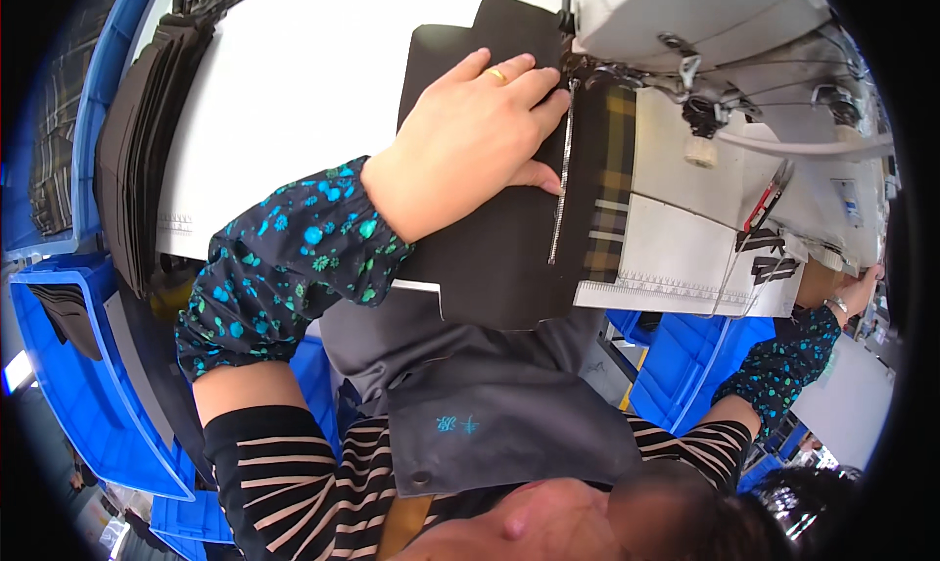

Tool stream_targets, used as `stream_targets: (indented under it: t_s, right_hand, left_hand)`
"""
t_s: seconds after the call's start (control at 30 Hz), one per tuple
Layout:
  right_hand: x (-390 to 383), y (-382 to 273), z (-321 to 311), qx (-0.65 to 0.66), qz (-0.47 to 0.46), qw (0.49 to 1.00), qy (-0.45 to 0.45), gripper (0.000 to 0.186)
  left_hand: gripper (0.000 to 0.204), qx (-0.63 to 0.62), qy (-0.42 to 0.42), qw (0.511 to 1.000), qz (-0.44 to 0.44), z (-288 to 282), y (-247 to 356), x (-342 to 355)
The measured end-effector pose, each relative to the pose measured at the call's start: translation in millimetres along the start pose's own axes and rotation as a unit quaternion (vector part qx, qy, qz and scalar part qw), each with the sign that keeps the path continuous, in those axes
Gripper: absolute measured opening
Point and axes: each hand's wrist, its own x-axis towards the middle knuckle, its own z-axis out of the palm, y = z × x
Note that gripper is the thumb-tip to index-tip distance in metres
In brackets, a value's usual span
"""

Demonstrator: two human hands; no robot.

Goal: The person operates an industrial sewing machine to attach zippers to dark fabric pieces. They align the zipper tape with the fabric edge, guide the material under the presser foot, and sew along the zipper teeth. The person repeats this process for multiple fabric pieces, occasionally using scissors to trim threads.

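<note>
Fingers (550, 112) spread, the left hand (465, 148) lies on dark cloth (499, 262) beside a sewing machine (685, 23); right hand (859, 293), grip unclear; blue bins (98, 404) edge the table (289, 81).

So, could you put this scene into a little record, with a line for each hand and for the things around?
Left hand: palm down on the black fabric, thumb apart from the fingers
Right hand: far right edge; what it touches can't be made out
Fabric details: silvery zipper, with a plaid strip to its right
Machine: pale sewing machine, upper right
Tool: red-handled snips, right of the plaid strip
Far left: stack of dark fabric pieces
Lower right: blue bin
</note>
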Motion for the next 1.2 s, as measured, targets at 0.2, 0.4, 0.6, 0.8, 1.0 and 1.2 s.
stream_targets:
  t_s: [0.2, 0.4, 0.6, 0.8, 1.0, 1.2]
  right_hand:
    - [-35.3, 16.4, 9.2, 0.048, 0.023, 0.999, 0.008, 0.055]
    - [-28.1, 10.8, 1.1, 0.061, 0.018, 0.998, -0.01, 0.055]
    - [-21.6, -5.8, 16.7, -0.014, 0.003, 1.0, 0.019, 0.053]
    - [-15.1, -4.4, 7.1, 0.008, -0.029, 1.0, -0.004, 0.054]
    - [-13.0, 5.3, 11.0, -0.002, -0.017, 1.0, 0.001, 0.054]
    - [-3.5, 3.3, 0.3, 0.005, -0.01, 1.0, 0.004, 0.051]
  left_hand:
    - [0.074, 0.0, 0.0, 1.0, -0.003, 3.2, 1.8, 0.1]
    - [0.075, -0.007, -0.002, 1.0, 0.002, 3.1, 0.1, 0.2]
    - [0.076, -0.009, -0.008, 1.0, -0.001, 2.7, 0.5, 1.2]
    - [0.076, -0.008, -0.005, 1.0, -0.004, 2.6, 0.4, 0.5]
    - [0.077, -0.004, -0.016, 1.0, -0.021, 0.3, 4.2, 1.1]
    - [0.077, -0.005, -0.007, 1.0, -0.014, 2.6, 0.5, -0.6]
